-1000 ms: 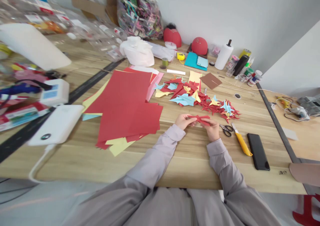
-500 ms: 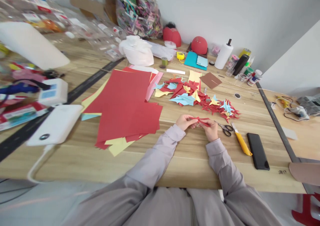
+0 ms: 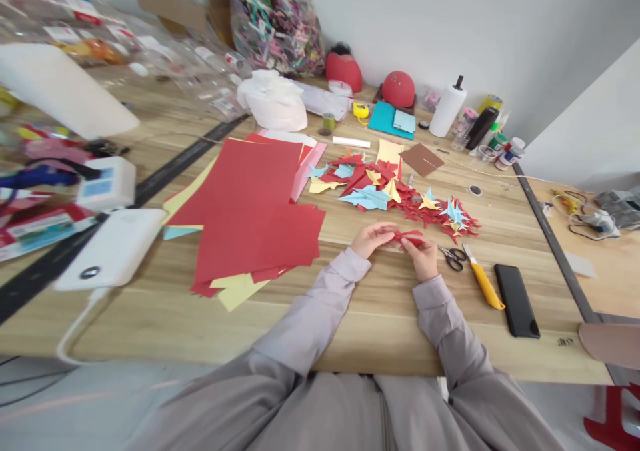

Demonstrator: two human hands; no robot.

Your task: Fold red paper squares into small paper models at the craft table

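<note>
Between my two hands is a small folded piece of red paper (image 3: pixel 411 236), held just above the table. My left hand (image 3: pixel 373 239) pinches its left end, fingers closed. My right hand (image 3: pixel 423 259) grips the right end between thumb and fingers. Beyond the hands lies a heap of folded paper figures (image 3: pixel 390 188) in red, blue and yellow. A stack of red paper sheets (image 3: pixel 255 204) spreads to the left, with yellow and pink sheets under it. Black-handled scissors (image 3: pixel 453 258) lie beside my right hand, next to a yellow utility knife (image 3: pixel 483 281).
A black phone (image 3: pixel 517 301) rests at the right. On the left are a white power bank (image 3: pixel 113 248) with a cable and a white box-shaped device (image 3: pixel 107 183). Along the wall stand a white bag (image 3: pixel 274 101), red pincushion domes (image 3: pixel 399 89) and several bottles (image 3: pixel 447 111).
The fingers have shifted slightly on the red paper. Its right end now tilts up a little, and the right thumb has moved along it. The things on the table have stayed put.
</note>
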